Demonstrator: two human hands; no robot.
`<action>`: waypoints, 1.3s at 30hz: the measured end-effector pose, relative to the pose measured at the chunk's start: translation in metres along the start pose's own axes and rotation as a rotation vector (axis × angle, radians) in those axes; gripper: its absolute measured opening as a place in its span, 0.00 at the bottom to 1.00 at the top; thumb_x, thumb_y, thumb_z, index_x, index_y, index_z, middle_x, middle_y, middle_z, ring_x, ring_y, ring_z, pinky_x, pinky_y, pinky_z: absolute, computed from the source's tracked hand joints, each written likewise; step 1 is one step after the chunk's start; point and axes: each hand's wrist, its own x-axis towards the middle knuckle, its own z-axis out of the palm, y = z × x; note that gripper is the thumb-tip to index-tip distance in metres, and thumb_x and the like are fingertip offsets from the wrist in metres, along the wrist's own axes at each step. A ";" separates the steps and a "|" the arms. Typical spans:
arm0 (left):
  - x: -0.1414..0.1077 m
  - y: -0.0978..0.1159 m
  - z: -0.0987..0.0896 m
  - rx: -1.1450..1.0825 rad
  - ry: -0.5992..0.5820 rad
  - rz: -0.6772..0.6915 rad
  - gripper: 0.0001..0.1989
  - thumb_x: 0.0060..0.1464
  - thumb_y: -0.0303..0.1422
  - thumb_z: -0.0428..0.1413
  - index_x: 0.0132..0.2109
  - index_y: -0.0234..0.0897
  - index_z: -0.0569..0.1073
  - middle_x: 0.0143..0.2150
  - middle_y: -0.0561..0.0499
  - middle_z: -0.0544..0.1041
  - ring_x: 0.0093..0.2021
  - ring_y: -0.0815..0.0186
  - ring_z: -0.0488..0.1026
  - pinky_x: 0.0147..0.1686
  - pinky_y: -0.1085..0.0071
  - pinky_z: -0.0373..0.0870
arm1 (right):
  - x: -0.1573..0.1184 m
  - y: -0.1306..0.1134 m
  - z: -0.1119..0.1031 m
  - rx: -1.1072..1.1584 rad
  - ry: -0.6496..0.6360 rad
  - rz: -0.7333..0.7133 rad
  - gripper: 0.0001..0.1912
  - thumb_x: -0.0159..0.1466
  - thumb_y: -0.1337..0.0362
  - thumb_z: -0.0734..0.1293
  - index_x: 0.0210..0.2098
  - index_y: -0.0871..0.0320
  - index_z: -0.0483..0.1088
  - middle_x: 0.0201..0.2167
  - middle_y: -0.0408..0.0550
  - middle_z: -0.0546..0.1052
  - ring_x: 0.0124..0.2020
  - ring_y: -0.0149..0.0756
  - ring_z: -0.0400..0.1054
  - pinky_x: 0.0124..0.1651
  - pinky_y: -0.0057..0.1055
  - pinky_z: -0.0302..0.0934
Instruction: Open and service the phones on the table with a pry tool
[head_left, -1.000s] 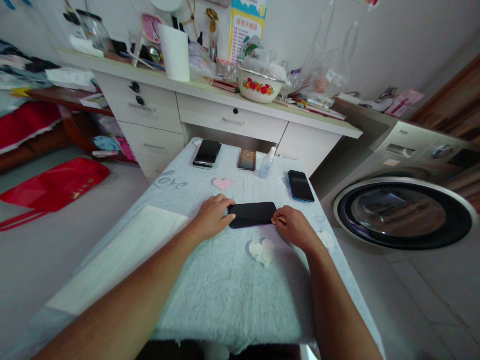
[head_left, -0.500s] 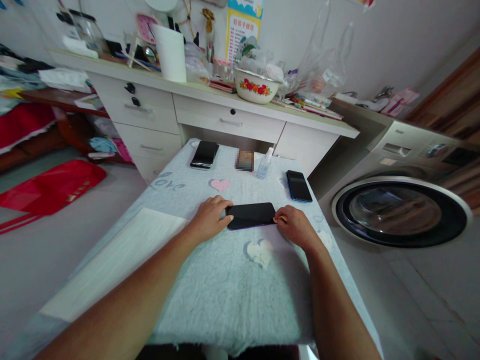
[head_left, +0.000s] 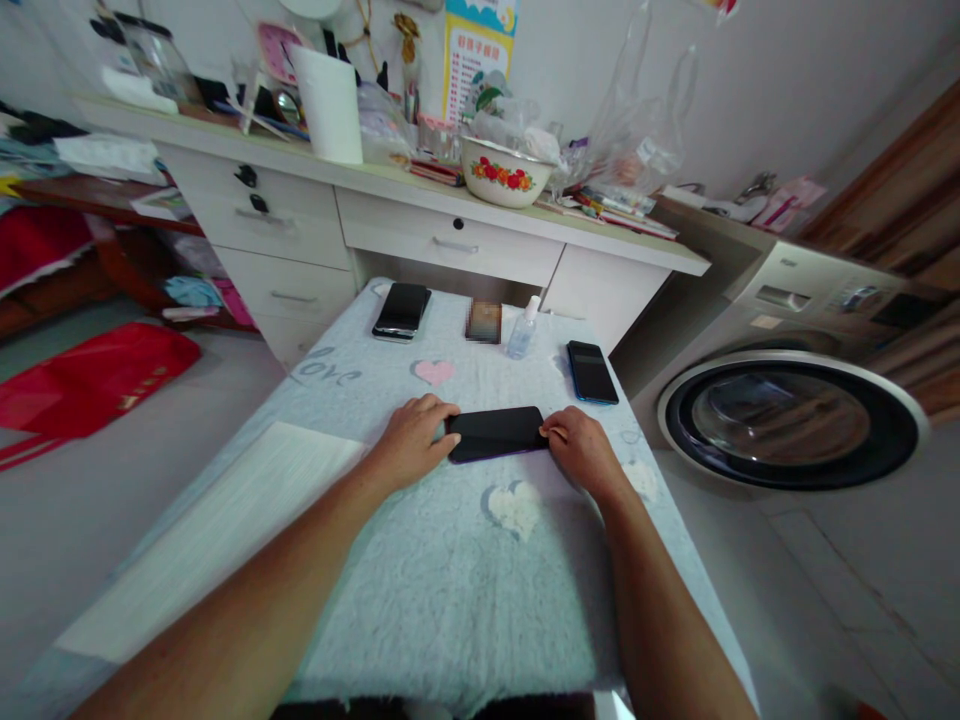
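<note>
A black phone [head_left: 496, 434] lies flat, screen up, on the cloth-covered table [head_left: 465, 600]. My left hand [head_left: 415, 440] rests at its left end, thumb and fingers around that edge. At the right end is my right hand [head_left: 581, 447], its fingers curled and pinched together against the phone's edge; whether a small item is between them is too small to tell. Behind the phone stand a clear spray bottle [head_left: 523, 328] and a small blurred brown square [head_left: 484, 321]. Another phone [head_left: 592, 372] lies at the right, and stacked phones [head_left: 402, 311] lie at the back left.
A pale rectangular sheet [head_left: 217, 540] covers part of the table's left side. Beyond the table is a white desk [head_left: 457, 235] bearing a flowered bowl [head_left: 506, 172] and a white paper roll [head_left: 327, 105]. A washing machine [head_left: 780, 350] stands at the right, a red bag [head_left: 97, 375] on the floor at left.
The view has shifted slightly, so everything appears a little further left. Both hands keep their places at the phone's two ends.
</note>
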 end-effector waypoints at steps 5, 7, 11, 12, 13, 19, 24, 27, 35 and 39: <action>0.000 0.002 -0.002 -0.007 -0.012 -0.010 0.15 0.54 0.33 0.54 0.50 0.38 0.72 0.46 0.45 0.73 0.48 0.57 0.69 0.49 0.60 0.64 | 0.002 -0.002 0.005 -0.014 0.042 0.012 0.09 0.61 0.73 0.63 0.35 0.58 0.75 0.34 0.47 0.73 0.37 0.33 0.66 0.43 0.27 0.55; 0.000 0.002 -0.002 -0.004 -0.015 -0.010 0.16 0.54 0.33 0.54 0.50 0.38 0.72 0.46 0.45 0.73 0.48 0.57 0.69 0.49 0.60 0.64 | 0.003 -0.004 0.007 -0.011 0.056 0.014 0.10 0.62 0.72 0.62 0.36 0.59 0.75 0.35 0.48 0.73 0.38 0.33 0.66 0.43 0.27 0.56; 0.000 0.000 0.000 0.007 -0.006 -0.003 0.16 0.55 0.33 0.54 0.50 0.37 0.72 0.46 0.44 0.73 0.48 0.57 0.69 0.49 0.60 0.64 | 0.006 -0.005 0.012 -0.009 0.089 0.008 0.10 0.63 0.71 0.62 0.37 0.59 0.76 0.35 0.48 0.72 0.38 0.33 0.66 0.44 0.27 0.56; 0.000 0.000 0.000 0.009 -0.003 0.001 0.16 0.55 0.34 0.54 0.50 0.37 0.72 0.46 0.45 0.73 0.47 0.57 0.69 0.49 0.60 0.64 | 0.008 -0.004 0.014 -0.012 0.098 0.010 0.10 0.63 0.71 0.62 0.37 0.58 0.76 0.35 0.48 0.72 0.37 0.34 0.66 0.43 0.27 0.56; 0.000 0.000 0.000 0.011 -0.002 0.003 0.16 0.55 0.34 0.54 0.50 0.37 0.72 0.46 0.45 0.73 0.47 0.57 0.69 0.49 0.61 0.64 | 0.009 -0.004 0.016 -0.015 0.107 0.015 0.10 0.63 0.71 0.62 0.36 0.58 0.76 0.35 0.48 0.72 0.37 0.34 0.66 0.43 0.27 0.56; 0.000 0.001 -0.001 0.010 -0.009 -0.003 0.16 0.54 0.34 0.54 0.50 0.37 0.72 0.46 0.45 0.73 0.48 0.57 0.69 0.49 0.61 0.64 | 0.012 -0.003 0.020 -0.023 0.148 0.008 0.11 0.64 0.70 0.61 0.38 0.58 0.77 0.35 0.49 0.72 0.37 0.34 0.66 0.42 0.28 0.56; 0.000 0.000 0.000 -0.001 0.002 0.006 0.16 0.54 0.34 0.54 0.50 0.38 0.72 0.46 0.45 0.73 0.48 0.57 0.69 0.49 0.61 0.64 | 0.011 -0.004 0.022 -0.043 0.152 0.003 0.12 0.64 0.71 0.60 0.39 0.58 0.77 0.35 0.49 0.72 0.37 0.35 0.66 0.42 0.28 0.56; 0.000 -0.001 0.001 0.000 -0.001 0.002 0.16 0.54 0.34 0.54 0.50 0.38 0.72 0.46 0.45 0.73 0.47 0.57 0.69 0.49 0.61 0.64 | 0.010 -0.005 0.022 -0.074 0.140 0.007 0.13 0.65 0.70 0.60 0.39 0.58 0.77 0.35 0.49 0.72 0.37 0.35 0.66 0.42 0.27 0.56; 0.001 0.003 -0.002 0.002 -0.007 -0.008 0.16 0.54 0.34 0.54 0.50 0.37 0.72 0.46 0.45 0.73 0.47 0.57 0.69 0.49 0.61 0.64 | 0.014 -0.013 0.008 -0.171 0.025 -0.026 0.12 0.64 0.72 0.61 0.37 0.58 0.77 0.35 0.51 0.73 0.38 0.35 0.67 0.42 0.27 0.56; 0.001 0.003 -0.002 -0.002 0.001 -0.009 0.15 0.54 0.34 0.55 0.49 0.39 0.72 0.45 0.46 0.73 0.47 0.58 0.70 0.48 0.61 0.64 | 0.022 -0.015 0.003 -0.220 -0.045 -0.010 0.12 0.62 0.72 0.62 0.36 0.58 0.78 0.35 0.52 0.74 0.36 0.37 0.68 0.40 0.29 0.55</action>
